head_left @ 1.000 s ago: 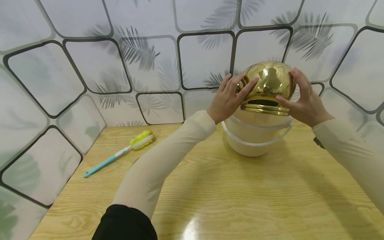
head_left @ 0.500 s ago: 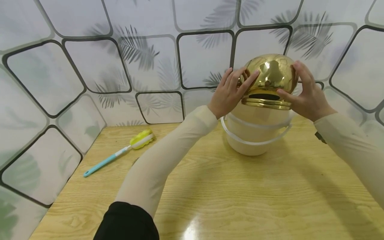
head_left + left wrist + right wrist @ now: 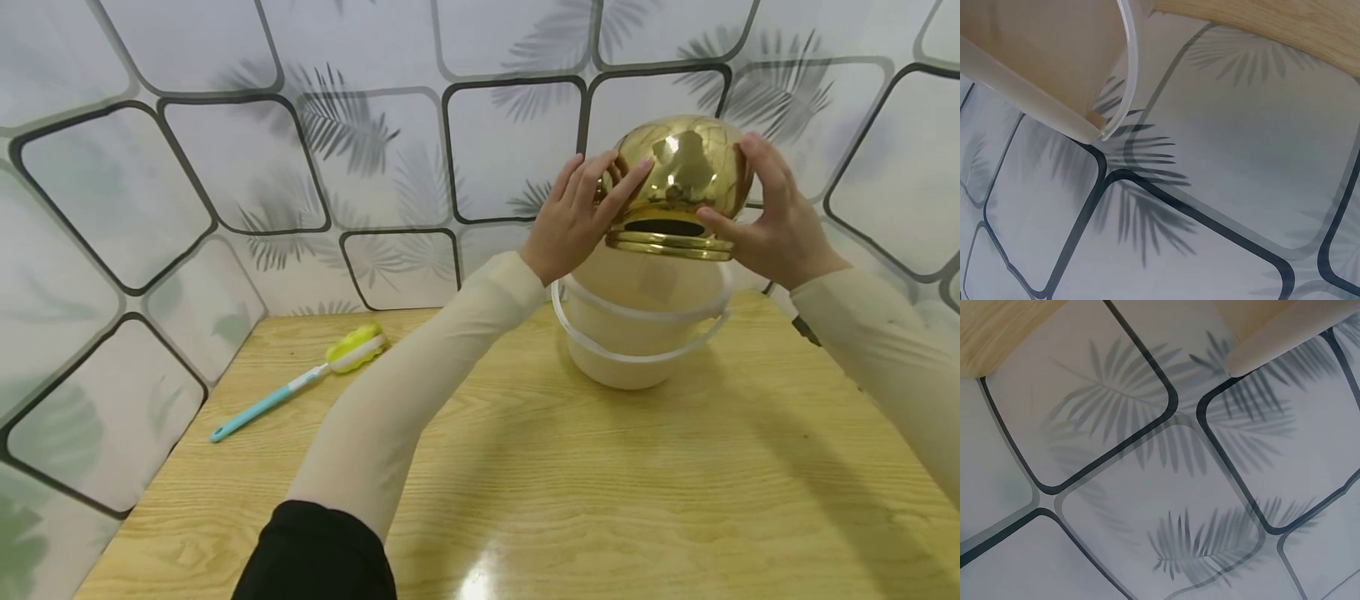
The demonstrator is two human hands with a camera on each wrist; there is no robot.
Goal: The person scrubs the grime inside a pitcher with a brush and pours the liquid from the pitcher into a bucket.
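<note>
A shiny gold round pot (image 3: 693,171) hangs in the air with its ringed rim facing down, over the mouth of a cream bucket (image 3: 630,333). My left hand (image 3: 573,217) holds its left side, fingers spread over the curve beside a small gold part that is mostly covered. On the other side my right hand (image 3: 787,225) grips the pot between fingers on the upper wall and the thumb near the rim. The pot's inside is hidden. Only the bucket's wall and rim (image 3: 1041,112) and its white handle show in the left wrist view; neither wrist view shows a hand.
A cleaning brush (image 3: 262,410) with a blue handle and yellow sponge head lies at the table's left. The wooden table (image 3: 570,492) meets a patterned wall covering (image 3: 397,275) behind the bucket. A small dark object (image 3: 806,329) is partly covered by the right sleeve.
Both hands have raised the gold pot upward and slightly right, so more of the bucket's opening shows beneath it. The bucket and brush have stayed put.
</note>
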